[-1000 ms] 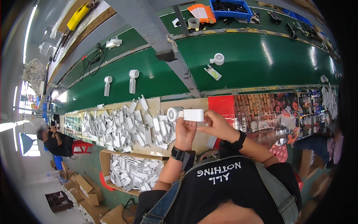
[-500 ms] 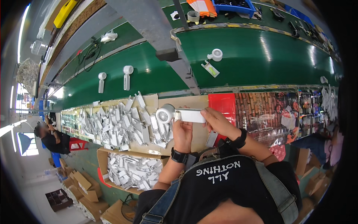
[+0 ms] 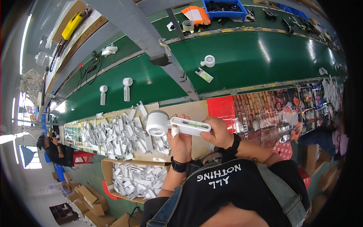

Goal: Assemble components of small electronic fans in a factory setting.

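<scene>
A white handheld fan lies across both my hands above the worktable, its round head to the left and its handle to the right. The handle's long side is uncovered, and something green shows inside. My left hand is closed around the handle near the head, with a whitish wrap on one finger. Gripping the far end of the handle between thumb and fingers is my right hand. To the left, a heap of white plastic handle parts covers the table, close to the fan's head.
Beyond the table runs a green conveyor belt, with two white fans at left and an opened fan further right. A grey metal post slants across. Below the heap stands a cardboard box of similar parts.
The fan has been rolled over in my hands: its handle showed a plain white face, and now the uncovered side with green inside faces up. My head view has shifted slightly.
</scene>
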A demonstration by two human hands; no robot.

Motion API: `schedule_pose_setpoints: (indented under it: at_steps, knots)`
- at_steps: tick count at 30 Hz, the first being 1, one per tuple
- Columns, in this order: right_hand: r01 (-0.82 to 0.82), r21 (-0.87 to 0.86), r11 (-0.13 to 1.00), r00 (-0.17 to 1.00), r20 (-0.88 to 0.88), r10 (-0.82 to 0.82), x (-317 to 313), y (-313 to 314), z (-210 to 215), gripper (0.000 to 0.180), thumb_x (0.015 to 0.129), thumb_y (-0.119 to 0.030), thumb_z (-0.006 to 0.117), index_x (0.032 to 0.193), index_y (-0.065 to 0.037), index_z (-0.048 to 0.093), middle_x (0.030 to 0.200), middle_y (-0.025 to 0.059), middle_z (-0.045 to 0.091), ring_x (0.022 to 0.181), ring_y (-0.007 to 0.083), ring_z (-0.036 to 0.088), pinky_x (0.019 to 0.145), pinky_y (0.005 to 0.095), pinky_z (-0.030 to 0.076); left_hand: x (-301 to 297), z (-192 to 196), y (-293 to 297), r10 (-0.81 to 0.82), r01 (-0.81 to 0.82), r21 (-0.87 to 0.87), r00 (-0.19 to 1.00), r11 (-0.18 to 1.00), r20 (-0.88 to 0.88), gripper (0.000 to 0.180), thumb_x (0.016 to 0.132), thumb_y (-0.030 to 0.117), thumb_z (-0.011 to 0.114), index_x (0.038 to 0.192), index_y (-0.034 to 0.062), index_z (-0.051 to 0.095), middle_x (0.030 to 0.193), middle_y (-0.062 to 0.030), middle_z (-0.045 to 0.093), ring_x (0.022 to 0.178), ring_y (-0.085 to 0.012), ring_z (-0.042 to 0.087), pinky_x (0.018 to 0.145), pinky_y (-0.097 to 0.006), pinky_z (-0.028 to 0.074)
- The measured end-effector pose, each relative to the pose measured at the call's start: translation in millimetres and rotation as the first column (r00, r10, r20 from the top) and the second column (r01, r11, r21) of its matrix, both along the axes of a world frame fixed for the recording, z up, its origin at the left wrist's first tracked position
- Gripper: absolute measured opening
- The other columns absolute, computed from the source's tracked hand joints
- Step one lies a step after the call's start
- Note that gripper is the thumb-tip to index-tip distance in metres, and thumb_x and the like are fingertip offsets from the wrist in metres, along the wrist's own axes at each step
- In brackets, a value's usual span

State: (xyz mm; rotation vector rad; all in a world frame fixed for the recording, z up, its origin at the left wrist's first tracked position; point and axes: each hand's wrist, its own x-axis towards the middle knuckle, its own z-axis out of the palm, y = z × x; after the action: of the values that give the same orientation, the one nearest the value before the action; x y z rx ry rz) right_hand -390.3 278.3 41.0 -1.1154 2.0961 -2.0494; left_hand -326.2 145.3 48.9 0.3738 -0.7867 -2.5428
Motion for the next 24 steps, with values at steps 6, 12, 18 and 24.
schedule_pose_setpoints:
  at_steps: [6, 12, 18, 24]
  knots:
    - [-0.201, 0.241, 0.95, 0.943, 0.311, 0.121, -16.8, -2.8, -20.0, 0.026, 0.082, -0.023, 0.063, 0.095, -0.001, 0.055, 0.075, 0.0101, 0.057, 0.061, 0.0214, 0.056, 0.053, 0.0309, 0.043, -21.7, -13.8, -29.3, 0.035, -0.032, -0.161, 0.999, 0.986, 0.018, 0.032, 0.086, 0.011, 0.058, 0.115, 0.0015, 0.048, 0.108, -0.0134, 0.058, 0.102, -0.0271, 0.057, 0.093, -0.041, 0.045]
    - [0.19, 0.437, 0.879, 0.856, 0.364, -0.366, -88.5, 27.3, -160.7, 0.022, 0.083, -0.019, 0.06, 0.097, -0.003, 0.061, 0.083, 0.0135, 0.062, 0.08, 0.0256, 0.061, 0.073, 0.0326, 0.048, -106.9, -101.4, -181.0, 0.293, 0.013, -0.549, 0.835, 0.836, 0.466, 0.022, 0.083, 0.01, 0.057, 0.104, 0.0029, 0.056, 0.1, -0.0103, 0.062, 0.08, -0.015, 0.061, 0.064, -0.026, 0.05]
    - [0.337, 0.663, 0.668, 0.887, 0.013, -0.461, -168.6, -35.6, -184.4, 0.044, 0.077, -0.022, 0.065, 0.113, -0.002, 0.05, 0.115, 0.0175, 0.05, 0.105, 0.0359, 0.047, 0.088, 0.0414, 0.042, -160.9, -185.5, -257.5, 0.463, 0.604, -0.781, 0.653, 0.16, 0.599, 0.026, 0.083, 0.013, 0.054, 0.106, 0.0014, 0.053, 0.091, -0.0078, 0.061, 0.079, -0.0196, 0.06, 0.067, -0.029, 0.05]
    - [0.35, 0.831, 0.431, 0.909, -0.19, -0.372, -208.0, -73.7, -235.7, 0.059, 0.077, -0.044, 0.06, 0.122, -0.008, 0.048, 0.134, 0.0151, 0.041, 0.122, 0.0319, 0.039, 0.101, 0.0407, 0.032, -170.0, -200.9, -235.0, 0.678, 0.273, -0.962, 0.71, -0.015, 0.19, 0.025, 0.084, 0.015, 0.054, 0.104, 0.0013, 0.054, 0.088, -0.0061, 0.061, 0.077, -0.0189, 0.06, 0.065, -0.029, 0.05]
